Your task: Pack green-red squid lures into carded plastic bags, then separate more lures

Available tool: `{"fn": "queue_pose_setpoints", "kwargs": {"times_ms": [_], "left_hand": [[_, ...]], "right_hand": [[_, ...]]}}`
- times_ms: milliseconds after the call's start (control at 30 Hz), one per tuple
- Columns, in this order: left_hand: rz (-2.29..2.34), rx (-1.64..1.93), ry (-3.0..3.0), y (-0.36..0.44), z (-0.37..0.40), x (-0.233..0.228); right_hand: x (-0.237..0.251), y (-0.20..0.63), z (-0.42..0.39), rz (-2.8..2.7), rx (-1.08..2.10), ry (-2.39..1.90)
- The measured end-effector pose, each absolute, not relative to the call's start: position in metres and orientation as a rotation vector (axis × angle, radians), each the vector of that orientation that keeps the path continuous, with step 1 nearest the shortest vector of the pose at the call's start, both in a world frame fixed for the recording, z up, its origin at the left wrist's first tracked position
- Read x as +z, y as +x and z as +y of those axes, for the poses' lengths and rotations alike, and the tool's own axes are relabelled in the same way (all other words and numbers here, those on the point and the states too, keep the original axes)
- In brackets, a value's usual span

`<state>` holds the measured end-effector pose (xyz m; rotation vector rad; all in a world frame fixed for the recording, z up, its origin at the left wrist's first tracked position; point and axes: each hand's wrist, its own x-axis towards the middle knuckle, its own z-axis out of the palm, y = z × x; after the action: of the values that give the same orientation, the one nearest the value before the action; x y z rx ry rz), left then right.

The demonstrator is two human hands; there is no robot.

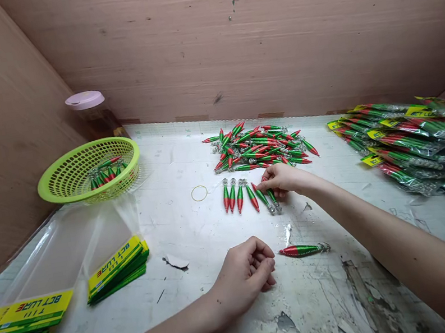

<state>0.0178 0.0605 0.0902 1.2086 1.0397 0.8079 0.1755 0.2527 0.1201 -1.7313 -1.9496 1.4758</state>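
Note:
My right hand [282, 179] pinches the red end of a red and green fishing lure [272, 198], whose hooks point toward me. Beside it lies another lure [261, 198] turned the same way, close to my fingertips. To their left, several lures [240, 197] form a row with hooks pointing away from me. My left hand [250, 267] rests nearer to me, fingers curled in and nothing visible in them. Just right of its knuckles, a single lure [302, 250] lies sideways, hooks to the right. Behind the row is a loose pile of lures [259, 146].
A yellow-green basket [49, 187] holding some lures stands at left, before a pink-lidded jar [86, 101]. Plastic bags with yellow header cards [115, 267] lie in front of it. Packed lures [414, 140] are heaped at right. A rubber band [200, 200] lies on the worn table [172, 169].

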Motion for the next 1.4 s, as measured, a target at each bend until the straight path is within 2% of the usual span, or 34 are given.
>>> {"fn": "queue_pose_setpoints", "kwargs": {"times_ms": [200,367,500,567,633,800,1067,1400], "left_hand": [[1.044,0.793,1.238,0.018,0.06,0.09],[1.039,0.782,1.261,0.017,0.059,0.094],[1.05,0.773,1.26,0.016,0.06,0.094],[1.05,0.768,1.258,0.016,0.06,0.094],[1.043,0.765,1.265,0.016,0.06,0.093],[1.048,0.756,1.307,0.016,0.06,0.093],[1.054,0.742,1.321,0.017,0.06,0.093],[1.058,0.729,1.35,0.016,0.061,0.092]], "right_hand": [[0.12,0.158,0.247,-2.166,1.343,-1.813],[0.15,0.161,0.247,-2.227,0.926,-1.762],[0.162,0.177,0.232,-2.319,0.338,-1.272],[0.15,0.183,0.217,-2.515,0.016,-0.956],[0.132,0.188,0.2,-2.703,-0.127,-0.781],[0.103,0.201,0.175,-2.866,-0.158,-0.748],[0.102,0.209,0.167,-2.938,-0.178,-0.792],[0.099,0.198,0.186,-2.782,-0.039,-0.881]]}}
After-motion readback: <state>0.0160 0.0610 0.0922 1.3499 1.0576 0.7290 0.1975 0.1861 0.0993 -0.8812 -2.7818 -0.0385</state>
